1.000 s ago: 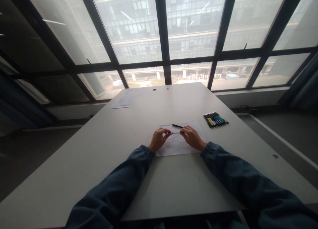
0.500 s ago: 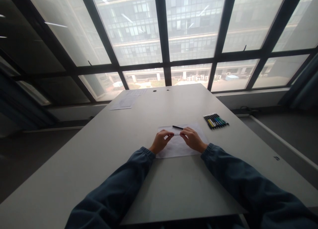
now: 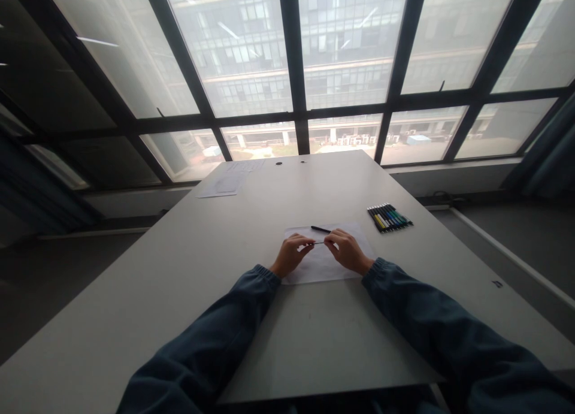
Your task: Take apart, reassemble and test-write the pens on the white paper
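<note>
My left hand (image 3: pixel 291 253) and my right hand (image 3: pixel 347 250) rest over a white sheet of paper (image 3: pixel 326 266) in the middle of the grey table (image 3: pixel 215 264). Both hands are closed in a pinch on the two ends of a thin dark pen part (image 3: pixel 318 242) stretched between them. Just beyond my right fingers, a black pen piece (image 3: pixel 320 229) lies loose on the sheet. Dark blue sleeves cover both arms.
A row of several coloured pens (image 3: pixel 389 217) lies to the right of the sheet. Printed papers (image 3: pixel 229 179) sit at the far left corner of the table. Tall windows with dark frames stand behind the table's far edge.
My hands have drawn slightly closer together, leaving less of the thin part showing between them. The view shifted a little; nothing else moved.
</note>
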`<state>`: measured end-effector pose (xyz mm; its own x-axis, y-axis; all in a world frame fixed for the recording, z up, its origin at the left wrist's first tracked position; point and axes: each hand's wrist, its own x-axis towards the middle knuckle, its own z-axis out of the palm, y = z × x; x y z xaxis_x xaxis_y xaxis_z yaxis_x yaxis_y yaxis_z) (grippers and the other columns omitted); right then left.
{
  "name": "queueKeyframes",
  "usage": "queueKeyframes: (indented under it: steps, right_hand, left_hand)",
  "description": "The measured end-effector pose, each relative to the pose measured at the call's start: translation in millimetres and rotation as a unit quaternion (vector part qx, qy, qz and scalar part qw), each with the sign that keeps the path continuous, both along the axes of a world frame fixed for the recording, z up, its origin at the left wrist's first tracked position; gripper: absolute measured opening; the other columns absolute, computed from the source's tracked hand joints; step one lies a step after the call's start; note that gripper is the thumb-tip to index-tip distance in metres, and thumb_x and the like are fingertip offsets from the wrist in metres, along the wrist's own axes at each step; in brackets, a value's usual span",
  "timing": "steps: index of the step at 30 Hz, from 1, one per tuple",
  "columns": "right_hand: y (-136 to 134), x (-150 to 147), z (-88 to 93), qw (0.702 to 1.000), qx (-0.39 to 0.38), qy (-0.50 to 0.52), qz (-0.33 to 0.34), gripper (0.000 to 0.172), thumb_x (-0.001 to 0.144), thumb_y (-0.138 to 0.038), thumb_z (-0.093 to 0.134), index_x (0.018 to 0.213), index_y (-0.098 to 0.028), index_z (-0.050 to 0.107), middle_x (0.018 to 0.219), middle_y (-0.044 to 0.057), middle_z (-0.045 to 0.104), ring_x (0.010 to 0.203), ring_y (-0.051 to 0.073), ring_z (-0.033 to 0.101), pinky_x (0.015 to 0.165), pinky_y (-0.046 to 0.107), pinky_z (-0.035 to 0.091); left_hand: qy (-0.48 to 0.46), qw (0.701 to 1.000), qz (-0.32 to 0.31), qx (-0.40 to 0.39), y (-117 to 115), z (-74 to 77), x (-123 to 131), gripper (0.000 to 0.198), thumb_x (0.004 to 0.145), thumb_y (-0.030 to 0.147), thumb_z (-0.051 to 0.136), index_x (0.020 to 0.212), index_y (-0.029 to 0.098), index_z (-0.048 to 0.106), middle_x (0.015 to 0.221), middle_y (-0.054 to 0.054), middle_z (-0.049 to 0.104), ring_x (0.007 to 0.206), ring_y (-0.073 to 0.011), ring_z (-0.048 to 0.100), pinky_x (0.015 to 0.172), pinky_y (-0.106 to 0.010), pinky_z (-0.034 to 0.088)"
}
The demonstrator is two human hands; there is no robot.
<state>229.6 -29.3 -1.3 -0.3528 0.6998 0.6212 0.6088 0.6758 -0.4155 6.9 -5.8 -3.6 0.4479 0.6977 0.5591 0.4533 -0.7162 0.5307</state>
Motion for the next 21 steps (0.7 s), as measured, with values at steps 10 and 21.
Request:
queueKeyframes:
  steps: [10,21]
  right_hand:
    - [-1.0,-1.2,-2.5,0.999,0.002,0.017,0.042,0.015,0.095,-0.021,0.054,0.087,-0.021,0.067,0.084,0.006,0.066,0.083,0.02,0.06,0.077,0.032,0.047]
    - [-0.2,-3.2,-2.4,0.997,0.031,0.044,0.051,0.015,0.095,-0.025,0.055,0.089,-0.021,0.069,0.083,0.006,0.066,0.083,0.019,0.06,0.076,0.032,0.049]
  left_hand:
    - [0.019,1.0,-0.017,0.003,-3.4,4.2,0.1,0.01,0.088,0.026,0.066,0.09,0.021,0.074,0.079,-0.004,0.071,0.074,-0.0151,0.061,0.065,-0.026,0.051]
    - [0.004,0.999,-0.014,0.039,-0.9,8.8,-0.2,0.012,0.09,0.026,0.064,0.089,0.019,0.073,0.077,-0.004,0.072,0.073,-0.0156,0.06,0.068,-0.028,0.051]
